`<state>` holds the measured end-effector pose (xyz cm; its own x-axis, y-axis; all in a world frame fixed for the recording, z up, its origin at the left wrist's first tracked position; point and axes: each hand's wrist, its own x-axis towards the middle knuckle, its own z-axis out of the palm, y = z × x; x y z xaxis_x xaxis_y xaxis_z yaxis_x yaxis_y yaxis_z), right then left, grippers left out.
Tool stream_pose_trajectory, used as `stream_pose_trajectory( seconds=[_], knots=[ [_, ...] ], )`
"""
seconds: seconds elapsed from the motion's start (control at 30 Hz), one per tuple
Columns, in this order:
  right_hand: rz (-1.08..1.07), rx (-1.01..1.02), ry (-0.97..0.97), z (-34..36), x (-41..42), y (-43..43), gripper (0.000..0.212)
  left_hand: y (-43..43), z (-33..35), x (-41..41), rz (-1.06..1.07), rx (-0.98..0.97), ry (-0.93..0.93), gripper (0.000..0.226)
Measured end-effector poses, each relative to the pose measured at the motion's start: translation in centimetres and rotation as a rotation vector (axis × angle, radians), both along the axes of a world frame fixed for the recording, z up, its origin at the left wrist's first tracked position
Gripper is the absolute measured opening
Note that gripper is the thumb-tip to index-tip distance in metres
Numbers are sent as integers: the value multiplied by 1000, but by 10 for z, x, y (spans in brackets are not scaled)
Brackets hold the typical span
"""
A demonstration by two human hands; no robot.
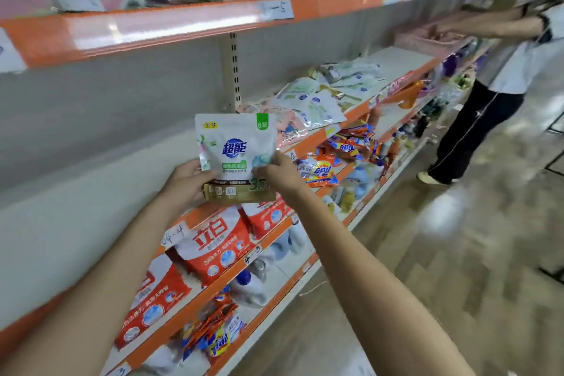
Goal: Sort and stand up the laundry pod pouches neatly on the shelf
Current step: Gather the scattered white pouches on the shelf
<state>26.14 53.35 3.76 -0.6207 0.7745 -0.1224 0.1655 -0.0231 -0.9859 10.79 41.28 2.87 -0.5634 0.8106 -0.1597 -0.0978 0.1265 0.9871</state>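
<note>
A white laundry pod pouch [236, 156] is held upright in the air just in front of the orange-edged shelf [195, 217], printed front facing the camera, long axis vertical and green corner tab at top. The left hand [186, 181] grips its lower left edge with curled fingers, and the right hand [279, 172] pinches its lower right side. Farther along the shelf, more pale pouches [317, 98] lie flat in a loose heap.

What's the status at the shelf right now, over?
Both the left hand and right hand grip the white pouch, upright over the shelf. The other pouches lie flat, heaped beyond. A second person stands farther down.
</note>
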Motion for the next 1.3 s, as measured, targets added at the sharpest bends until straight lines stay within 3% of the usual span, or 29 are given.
stream_pose_trajectory(
  seconds=[0.2,0.33,0.63,0.87,1.0,1.3],
  knots=[
    [-176,4,34,-9,121,68,31,89,3,102,-197,2,26,18],
    [-292,20,31,-8,196,95,50,138,-4,167,-267,-3,52,21],
    [-473,28,78,-16,324,144,36,228,-24,282,-470,-13,68,9],
    [-601,44,30,-29,379,209,31,321,-29,330,-626,-21,89,28],
    [-637,68,16,-19,397,262,34,390,-27,344,-703,2,99,15],
    [-714,124,12,8,433,385,31,539,-5,382,-796,63,134,14]
  ],
)
